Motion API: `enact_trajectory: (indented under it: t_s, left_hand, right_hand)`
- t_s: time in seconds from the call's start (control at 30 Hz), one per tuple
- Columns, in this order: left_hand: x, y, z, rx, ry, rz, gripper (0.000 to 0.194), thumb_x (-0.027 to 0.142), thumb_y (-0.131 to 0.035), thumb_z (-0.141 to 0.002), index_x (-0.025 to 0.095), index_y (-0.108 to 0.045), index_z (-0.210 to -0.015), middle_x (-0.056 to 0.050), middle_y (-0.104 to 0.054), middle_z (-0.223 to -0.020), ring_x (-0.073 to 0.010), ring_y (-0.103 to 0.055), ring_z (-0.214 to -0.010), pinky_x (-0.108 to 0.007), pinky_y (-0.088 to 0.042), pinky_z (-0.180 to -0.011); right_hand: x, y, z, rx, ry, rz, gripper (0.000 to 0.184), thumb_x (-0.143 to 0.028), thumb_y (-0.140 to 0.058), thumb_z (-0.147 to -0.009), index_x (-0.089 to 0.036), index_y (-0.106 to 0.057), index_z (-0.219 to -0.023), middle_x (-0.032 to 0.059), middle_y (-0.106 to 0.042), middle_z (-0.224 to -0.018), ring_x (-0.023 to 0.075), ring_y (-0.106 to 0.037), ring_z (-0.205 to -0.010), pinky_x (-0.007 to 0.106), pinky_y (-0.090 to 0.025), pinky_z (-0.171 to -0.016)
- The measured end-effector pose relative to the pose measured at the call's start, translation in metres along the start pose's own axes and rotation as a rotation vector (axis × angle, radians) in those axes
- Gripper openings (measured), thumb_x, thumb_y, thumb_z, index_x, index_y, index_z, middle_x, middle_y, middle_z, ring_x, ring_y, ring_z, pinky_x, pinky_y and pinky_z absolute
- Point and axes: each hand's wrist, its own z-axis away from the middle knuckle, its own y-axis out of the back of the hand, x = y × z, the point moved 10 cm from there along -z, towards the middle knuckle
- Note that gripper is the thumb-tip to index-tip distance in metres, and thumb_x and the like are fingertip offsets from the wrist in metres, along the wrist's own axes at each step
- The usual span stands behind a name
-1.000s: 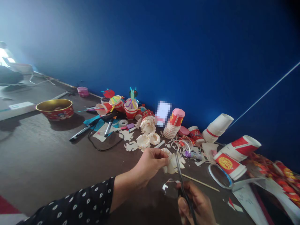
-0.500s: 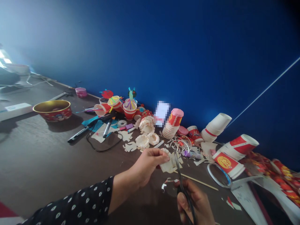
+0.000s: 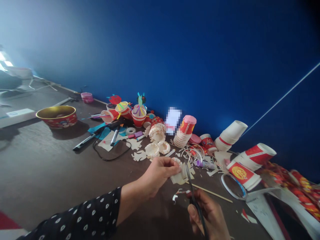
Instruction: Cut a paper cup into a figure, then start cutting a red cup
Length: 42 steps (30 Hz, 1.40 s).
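Head view: white paper piece (image 3: 178,179) was at the wooden stick's (image 3: 211,192) left end, left hand (image 3: 158,175) nearer, pinching it narrowly; scissors (image 3: 190,183) crossed in front of that end, long axis pointing away, paper contact unclear. Right hand (image 3: 207,211) gripped their handles; blade opening couldn't be told.

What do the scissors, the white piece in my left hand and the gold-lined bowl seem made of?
Scissors: probably metal blades, from the grey sheen. White piece: likely matte paper, with thin edges. Gold-lined bowl: glossy, perhaps metal or coated card; its inside gleams.
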Motion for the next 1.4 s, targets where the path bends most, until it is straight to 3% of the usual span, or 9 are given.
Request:
enact_trajectory:
  t_s: [0.27, 0.47, 0.77, 1.27, 1.4]
  left_hand:
    - [0.002, 0.001, 0.000, 0.011, 0.005, -0.060, 0.022, 0.031, -0.069, -0.057, 0.013, -0.056, -0.058, 0.003, -0.052, -0.054, -0.0069, -0.043, -0.050, -0.022, -0.031, -0.052]
    - [0.001, -0.001, 0.000, -0.015, 0.004, -0.090, 0.022, 0.033, -0.066, -0.060, 0.013, -0.056, -0.059, 0.003, -0.052, -0.054, -0.0068, -0.042, -0.050, -0.022, -0.030, -0.051]
    - [0.003, 0.005, -0.003, 0.040, -0.021, -0.173, 0.020, 0.031, -0.063, -0.060, 0.013, -0.055, -0.057, 0.004, -0.048, -0.050, -0.0061, -0.038, -0.048, -0.022, -0.027, -0.050]
    - [0.000, 0.005, -0.003, 0.033, 0.001, -0.137, 0.019, 0.030, -0.063, -0.060, 0.014, -0.054, -0.057, 0.004, -0.048, -0.050, -0.0062, -0.039, -0.048, -0.022, -0.027, -0.050]
    - [0.002, 0.008, -0.004, 0.050, -0.013, -0.149, 0.019, 0.030, -0.063, -0.061, 0.013, -0.055, -0.058, 0.004, -0.048, -0.051, -0.0064, -0.038, -0.048, -0.022, -0.027, -0.049]
  right_hand:
    - [0.003, 0.004, -0.002, 0.024, -0.021, -0.050, 0.043, -0.053, -0.071, -0.056, -0.017, -0.059, -0.077, -0.0069, -0.045, -0.045, 0.0037, -0.033, -0.036, 0.014, -0.030, -0.033]
    - [-0.006, 0.003, -0.001, 0.023, -0.003, -0.055, 0.043, -0.054, -0.068, -0.059, -0.017, -0.059, -0.077, -0.0078, -0.042, -0.045, 0.0033, -0.031, -0.036, 0.015, -0.028, -0.034]
    - [0.000, 0.003, -0.002, -0.001, -0.027, -0.083, 0.044, -0.054, -0.070, -0.058, -0.017, -0.058, -0.079, -0.0085, -0.042, -0.045, 0.0018, -0.030, -0.036, 0.013, -0.028, -0.033]
    - [0.003, 0.007, -0.003, 0.008, -0.009, -0.071, 0.045, -0.054, -0.069, -0.059, -0.016, -0.057, -0.079, -0.0088, -0.043, -0.044, 0.0030, -0.033, -0.033, 0.015, -0.029, -0.032]
    - [0.013, 0.002, -0.005, -0.068, -0.032, -0.117, 0.044, -0.052, -0.071, -0.059, -0.017, -0.054, -0.080, -0.0087, -0.044, -0.045, 0.0029, -0.034, -0.032, 0.013, -0.030, -0.030]
